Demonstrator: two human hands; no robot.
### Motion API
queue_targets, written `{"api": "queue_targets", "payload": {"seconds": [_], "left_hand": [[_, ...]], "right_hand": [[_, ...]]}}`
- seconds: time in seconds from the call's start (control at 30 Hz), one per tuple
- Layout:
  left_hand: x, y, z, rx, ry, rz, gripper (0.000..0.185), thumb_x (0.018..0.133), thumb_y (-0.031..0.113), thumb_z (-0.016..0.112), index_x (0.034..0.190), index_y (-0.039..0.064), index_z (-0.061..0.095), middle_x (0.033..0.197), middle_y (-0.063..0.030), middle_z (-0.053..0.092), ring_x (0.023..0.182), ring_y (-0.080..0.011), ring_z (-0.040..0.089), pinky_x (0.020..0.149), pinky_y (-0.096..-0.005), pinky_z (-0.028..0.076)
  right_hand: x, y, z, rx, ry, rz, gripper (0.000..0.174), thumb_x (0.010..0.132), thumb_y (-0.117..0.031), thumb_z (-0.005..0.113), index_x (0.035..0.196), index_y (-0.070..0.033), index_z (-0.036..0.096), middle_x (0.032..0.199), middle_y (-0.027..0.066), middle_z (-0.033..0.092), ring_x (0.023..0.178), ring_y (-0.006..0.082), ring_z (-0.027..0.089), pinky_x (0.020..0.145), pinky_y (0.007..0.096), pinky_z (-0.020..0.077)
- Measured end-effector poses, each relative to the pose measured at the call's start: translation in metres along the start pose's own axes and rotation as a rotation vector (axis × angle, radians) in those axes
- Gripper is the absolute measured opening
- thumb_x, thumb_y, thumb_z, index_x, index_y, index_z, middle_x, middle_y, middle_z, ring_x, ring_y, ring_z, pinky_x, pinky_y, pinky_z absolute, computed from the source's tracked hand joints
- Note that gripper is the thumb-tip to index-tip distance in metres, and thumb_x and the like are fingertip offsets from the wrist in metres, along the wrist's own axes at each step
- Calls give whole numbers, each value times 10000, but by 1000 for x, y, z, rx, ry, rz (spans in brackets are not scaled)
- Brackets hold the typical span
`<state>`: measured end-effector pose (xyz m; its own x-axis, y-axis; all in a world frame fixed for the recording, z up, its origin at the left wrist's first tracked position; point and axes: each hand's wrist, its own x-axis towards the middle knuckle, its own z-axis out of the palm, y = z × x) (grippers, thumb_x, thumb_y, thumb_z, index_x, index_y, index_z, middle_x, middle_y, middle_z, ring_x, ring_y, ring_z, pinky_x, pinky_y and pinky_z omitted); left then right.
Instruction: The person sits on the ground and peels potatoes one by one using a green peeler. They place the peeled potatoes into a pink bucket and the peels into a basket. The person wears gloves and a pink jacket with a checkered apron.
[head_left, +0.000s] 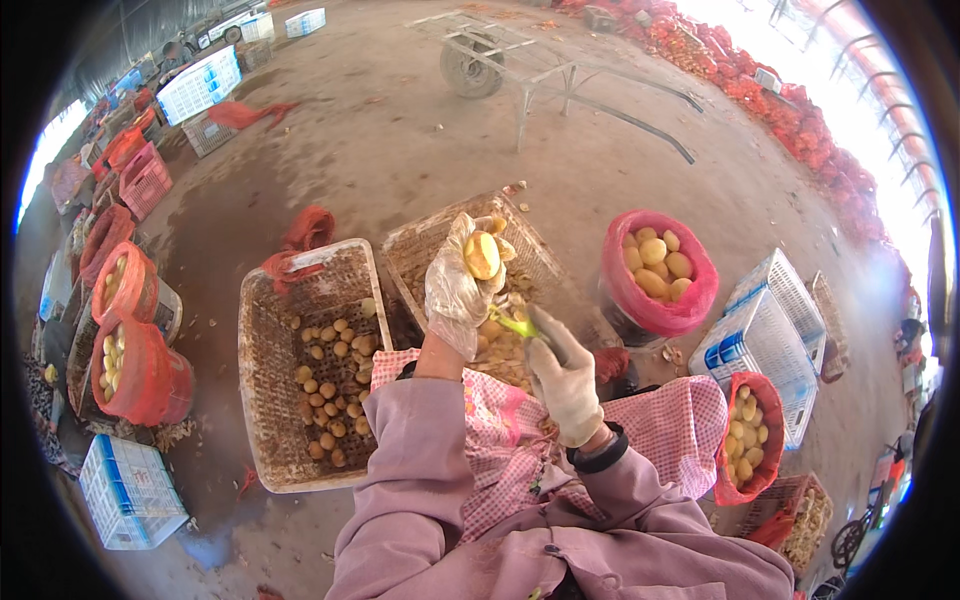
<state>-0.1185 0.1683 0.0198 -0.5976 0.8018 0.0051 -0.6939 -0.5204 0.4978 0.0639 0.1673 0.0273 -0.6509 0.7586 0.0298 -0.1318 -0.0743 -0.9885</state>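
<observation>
My left hand (459, 289), in a clear plastic glove, grips a partly peeled potato (481, 255) with pale flesh and some skin showing. Below and to its right, my right hand (564, 367) wears a whitish work glove and is closed around a green-handled peeler (514, 322). The peeler's head is apart from the potato. Under both hands stands a brown-stained plastic crate (420, 225) with peelings (504, 352) in it. To the left, a dirty whitish crate (251, 360) holds many unpeeled potatoes (330, 409).
A pink mesh bag (697, 300) of peeled potatoes stands in a bucket at right. White-blue crates (765, 345) and a red bag (772, 457) of potatoes are beyond it. A metal handcart (517, 67) stands ahead. Red mesh bags (142, 375) line the left. A person (174, 58) is far left.
</observation>
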Motion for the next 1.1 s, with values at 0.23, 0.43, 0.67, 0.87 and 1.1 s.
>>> {"api": "queue_targets", "payload": {"seconds": [0.23,0.43,0.67,0.87,1.1], "left_hand": [[-4,-5,-4,293,36,69,401,957,418,525,920,33,630,727,-8,602,589,-86,551,460,-183,399],[-9,-15,3,371,32,239,398,961,423,521,903,43,625,772,-9,604,637,-80,548,530,-197,428],[-2,-2,3,324,110,153,457,953,486,499,855,52,602,764,-66,625,559,-108,558,470,-226,428],[-6,10,6,90,46,-70,382,939,329,557,1093,-14,621,878,-140,660,707,-182,622,548,-259,531],[2,-4,-3,14,-13,4,415,930,350,592,1021,-55,598,830,-134,649,672,-180,621,586,-243,533]], "right_hand": [[42,-18,8,-373,50,-442,392,893,-42,578,1267,65,523,1042,89,635,910,79,566,797,220,471],[41,-20,12,-425,59,-437,393,873,-41,613,1247,54,539,945,100,659,812,70,571,737,227,487],[10,16,0,-428,-13,-383,391,869,-18,611,1249,45,545,933,88,670,777,63,583,696,214,485],[3,20,-8,-259,-60,-351,363,893,66,476,1254,90,508,1201,117,627,873,62,565,722,191,476],[26,-15,-5,-244,41,-344,367,882,38,549,1243,96,515,1111,98,643,966,83,574,844,204,465]]}}
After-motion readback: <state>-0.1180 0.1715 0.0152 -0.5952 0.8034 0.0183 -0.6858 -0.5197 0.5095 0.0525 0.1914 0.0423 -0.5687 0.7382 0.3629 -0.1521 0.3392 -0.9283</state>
